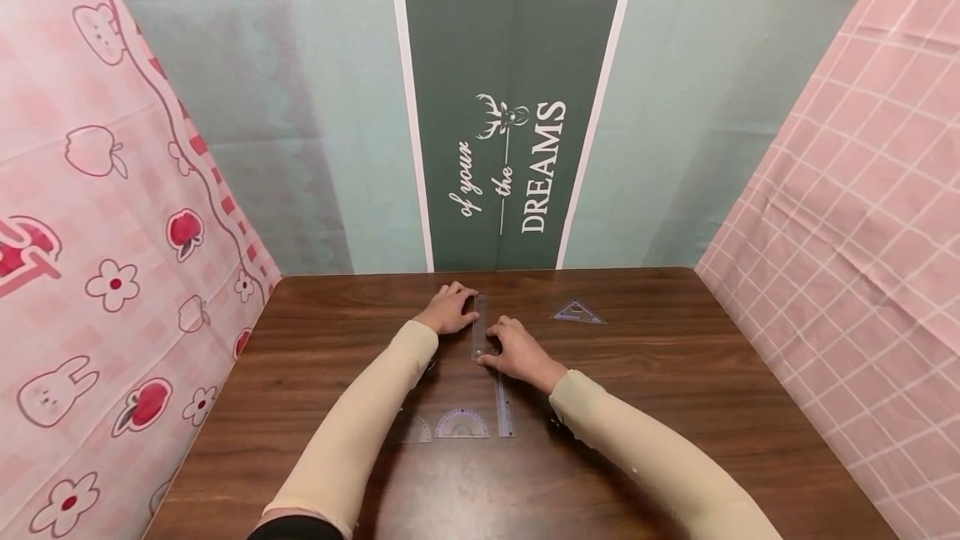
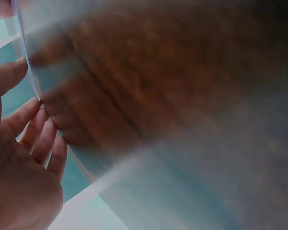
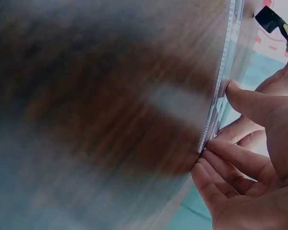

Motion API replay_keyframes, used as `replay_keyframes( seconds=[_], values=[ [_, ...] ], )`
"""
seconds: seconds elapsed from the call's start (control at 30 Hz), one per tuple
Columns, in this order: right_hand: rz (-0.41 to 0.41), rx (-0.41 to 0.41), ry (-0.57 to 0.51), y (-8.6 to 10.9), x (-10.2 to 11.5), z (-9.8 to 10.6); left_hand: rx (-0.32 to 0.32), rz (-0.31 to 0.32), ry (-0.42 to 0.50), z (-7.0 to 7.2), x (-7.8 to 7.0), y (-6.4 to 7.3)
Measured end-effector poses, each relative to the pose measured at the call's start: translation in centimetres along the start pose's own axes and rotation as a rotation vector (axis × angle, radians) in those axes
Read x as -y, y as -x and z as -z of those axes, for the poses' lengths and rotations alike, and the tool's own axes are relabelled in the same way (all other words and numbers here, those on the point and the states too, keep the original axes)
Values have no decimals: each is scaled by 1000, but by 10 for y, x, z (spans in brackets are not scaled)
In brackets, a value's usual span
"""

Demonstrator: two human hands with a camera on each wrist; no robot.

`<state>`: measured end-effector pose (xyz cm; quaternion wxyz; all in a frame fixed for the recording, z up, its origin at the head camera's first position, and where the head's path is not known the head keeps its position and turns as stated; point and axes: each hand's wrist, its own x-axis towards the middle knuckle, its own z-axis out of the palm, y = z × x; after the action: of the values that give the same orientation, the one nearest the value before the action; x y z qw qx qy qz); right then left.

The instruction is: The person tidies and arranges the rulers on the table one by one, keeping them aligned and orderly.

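A short clear ruler (image 1: pixel 479 327) lies lengthwise between my two hands. At its far left corner my left hand (image 1: pixel 448 311) holds it, with thumb and forefinger tips on the edge. My right hand (image 1: pixel 522 354) holds the near end, its thumb at the end hole and its forefinger along the right side. Both wrist views show the fingertips low over the glossy tabletop. Just nearer than the right hand is a second clear ruler (image 1: pixel 506 408), its far end partly hidden by that hand. In the right wrist view, a ruler edge (image 3: pixel 221 81) with fine marks runs past the thumb.
On the brown wooden table (image 1: pixel 637 407), a clear protractor (image 1: pixel 462 423) lies in front, with another protractor (image 1: pixel 418 429) left of it, partly behind the left sleeve. A clear set square (image 1: pixel 578 312) lies at the back right. Patterned cloths (image 1: pixel 90 273) enclose the table's sides and back.
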<state>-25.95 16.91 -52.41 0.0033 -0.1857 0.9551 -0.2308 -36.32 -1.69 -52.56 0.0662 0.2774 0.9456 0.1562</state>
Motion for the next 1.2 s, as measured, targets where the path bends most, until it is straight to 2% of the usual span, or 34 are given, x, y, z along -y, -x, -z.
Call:
replay_keyframes(
  seconds=[0.57,0.83,1.2],
  values=[
    [19,-3,21,2,2,-2,-58,54,38,0,-4,0],
    [28,-14,6,4,4,0,-57,40,164,2,-1,2],
    [29,-14,-19,4,3,0,-124,19,309,0,2,9]
  ],
)
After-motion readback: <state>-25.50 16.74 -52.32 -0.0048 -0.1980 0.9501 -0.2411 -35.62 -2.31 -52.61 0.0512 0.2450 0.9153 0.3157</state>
